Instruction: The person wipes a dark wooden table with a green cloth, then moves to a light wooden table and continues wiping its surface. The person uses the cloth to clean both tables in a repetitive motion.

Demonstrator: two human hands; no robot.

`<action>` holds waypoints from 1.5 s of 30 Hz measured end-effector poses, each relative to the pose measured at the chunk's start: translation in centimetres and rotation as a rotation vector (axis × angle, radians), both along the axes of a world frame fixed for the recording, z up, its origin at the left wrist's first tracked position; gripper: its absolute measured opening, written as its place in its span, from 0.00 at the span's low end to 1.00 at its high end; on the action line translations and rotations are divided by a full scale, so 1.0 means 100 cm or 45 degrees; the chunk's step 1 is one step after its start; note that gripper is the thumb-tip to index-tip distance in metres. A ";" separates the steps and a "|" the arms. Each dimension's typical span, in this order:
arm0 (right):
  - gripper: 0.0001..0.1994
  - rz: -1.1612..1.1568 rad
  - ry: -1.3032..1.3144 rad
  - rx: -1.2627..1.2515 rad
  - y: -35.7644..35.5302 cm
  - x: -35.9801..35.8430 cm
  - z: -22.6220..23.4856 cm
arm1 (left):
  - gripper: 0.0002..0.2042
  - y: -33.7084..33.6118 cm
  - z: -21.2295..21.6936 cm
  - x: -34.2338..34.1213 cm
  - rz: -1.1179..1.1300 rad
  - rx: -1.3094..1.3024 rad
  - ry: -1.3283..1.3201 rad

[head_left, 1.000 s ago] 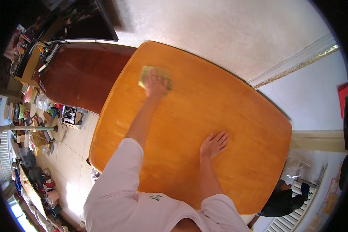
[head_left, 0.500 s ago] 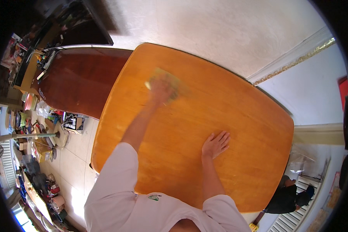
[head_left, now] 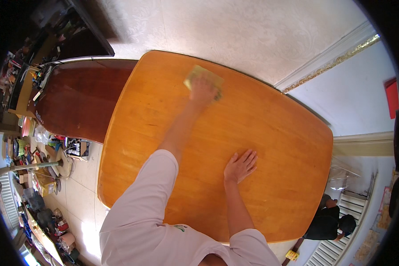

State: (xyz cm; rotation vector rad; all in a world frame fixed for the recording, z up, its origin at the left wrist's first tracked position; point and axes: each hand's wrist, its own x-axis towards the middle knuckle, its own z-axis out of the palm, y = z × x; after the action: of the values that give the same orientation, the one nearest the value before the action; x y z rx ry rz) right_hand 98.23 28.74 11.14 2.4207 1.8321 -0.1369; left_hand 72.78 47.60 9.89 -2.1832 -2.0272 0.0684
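Observation:
A wooden table (head_left: 164, 133) with an orange-brown top and rounded corners spreads under both my arms. Stretched toward its far edge, my left hand (head_left: 202, 92) is pressed down on a yellowish cloth (head_left: 215, 79). Motion smears the fingers there, and the hand covers part of the cloth. Nearer to me and to the right, my right hand (head_left: 240, 166) lies flat on the tabletop with its fingers extended and nothing in it.
A dark red-brown table (head_left: 80, 95) adjoins on the left, below a black screen (head_left: 86, 33). A pale wall (head_left: 235, 40) runs behind the far edge. Boxes and clutter (head_left: 77, 148) stand on the left floor. Another person in dark clothes (head_left: 322, 226) is at the lower right.
My left hand and the cloth have moved right and slightly farther away across the tabletop. My right hand stays flat on the table; the whole view has shifted a little.

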 end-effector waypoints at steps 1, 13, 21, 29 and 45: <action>0.32 -0.009 0.003 0.003 0.000 0.003 0.000 | 0.26 0.000 0.001 0.019 -0.113 0.021 -0.160; 0.31 0.008 0.019 0.014 -0.001 -0.002 0.002 | 0.31 -0.010 -0.028 -0.201 0.549 0.096 -0.173; 0.32 0.027 -0.036 0.038 0.000 0.000 0.000 | 0.30 0.020 -0.005 -0.177 1.023 -0.176 -0.142; 0.32 0.022 0.011 0.058 -0.001 -0.002 -0.003 | 0.29 0.020 -0.034 -0.068 -0.012 0.235 -0.382; 0.32 0.042 -0.059 0.061 -0.003 0.000 -0.011 | 0.32 0.030 -0.007 -0.222 1.082 -0.039 -0.420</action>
State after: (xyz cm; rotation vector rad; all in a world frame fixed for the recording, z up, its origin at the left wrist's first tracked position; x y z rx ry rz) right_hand 98.26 28.40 10.05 2.4018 1.8756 -0.0341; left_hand 50.60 50.65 9.14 -1.2447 -3.0005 -0.1709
